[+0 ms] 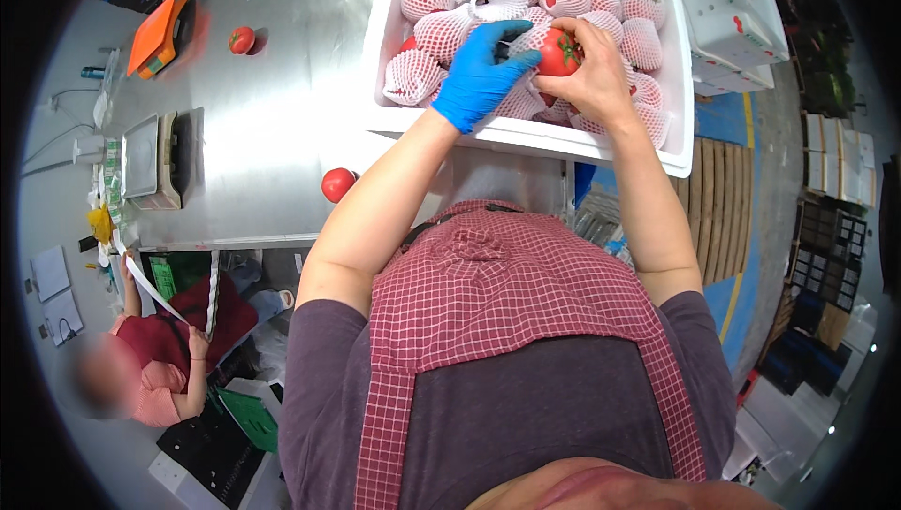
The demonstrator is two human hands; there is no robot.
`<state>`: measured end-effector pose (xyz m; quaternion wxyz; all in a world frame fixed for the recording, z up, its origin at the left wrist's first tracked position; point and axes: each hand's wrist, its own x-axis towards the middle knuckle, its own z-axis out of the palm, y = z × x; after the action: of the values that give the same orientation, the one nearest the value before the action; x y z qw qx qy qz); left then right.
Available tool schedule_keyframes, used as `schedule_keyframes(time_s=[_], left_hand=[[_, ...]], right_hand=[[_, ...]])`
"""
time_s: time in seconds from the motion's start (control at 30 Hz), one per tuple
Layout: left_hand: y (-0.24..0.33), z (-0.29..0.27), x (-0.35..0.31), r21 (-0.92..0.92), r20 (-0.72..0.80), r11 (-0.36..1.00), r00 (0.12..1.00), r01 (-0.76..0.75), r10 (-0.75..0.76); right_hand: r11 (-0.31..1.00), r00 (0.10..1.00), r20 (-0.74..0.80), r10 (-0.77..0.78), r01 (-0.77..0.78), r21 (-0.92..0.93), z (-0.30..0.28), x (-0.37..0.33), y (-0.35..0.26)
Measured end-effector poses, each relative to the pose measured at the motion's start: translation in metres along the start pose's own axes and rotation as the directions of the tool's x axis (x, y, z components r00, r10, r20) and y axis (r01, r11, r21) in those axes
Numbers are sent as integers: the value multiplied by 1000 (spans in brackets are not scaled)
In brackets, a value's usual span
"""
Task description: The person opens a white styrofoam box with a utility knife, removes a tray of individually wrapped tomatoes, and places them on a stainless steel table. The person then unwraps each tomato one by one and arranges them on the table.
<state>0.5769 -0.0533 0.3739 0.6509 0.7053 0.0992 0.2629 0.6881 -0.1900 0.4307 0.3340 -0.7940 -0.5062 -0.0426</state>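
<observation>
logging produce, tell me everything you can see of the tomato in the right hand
The tomato is red, roundish and glossy, with its green, leafy calyx facing the camera. The visible skin looks smooth and unwrapped. The bare right hand holds it over the white box; whether the gloved left hand touches it is unclear.

Single head-worn view, upright, looks from above your chest (535,416), steeply down over apron (497,294) and bench (272,125). Wide fisheye, dark curved borders left and right. Your left hand (481,74) and right hand (599,74) near, upper middle; co-worker (164,388) farther off, lower left.
</observation>
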Motion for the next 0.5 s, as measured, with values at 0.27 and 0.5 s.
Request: schedule_keyframes(time_s=[0.27,0.5], left_hand=[[0,-7,-1,7,-6,980,980,201,-201],[26,-2,-4,460,56,824,937,-331,345]], right_hand=[[477,931,149,333,-302,825,12,-2,12],[253,897,367,244,-425,869,9,-2,24]])
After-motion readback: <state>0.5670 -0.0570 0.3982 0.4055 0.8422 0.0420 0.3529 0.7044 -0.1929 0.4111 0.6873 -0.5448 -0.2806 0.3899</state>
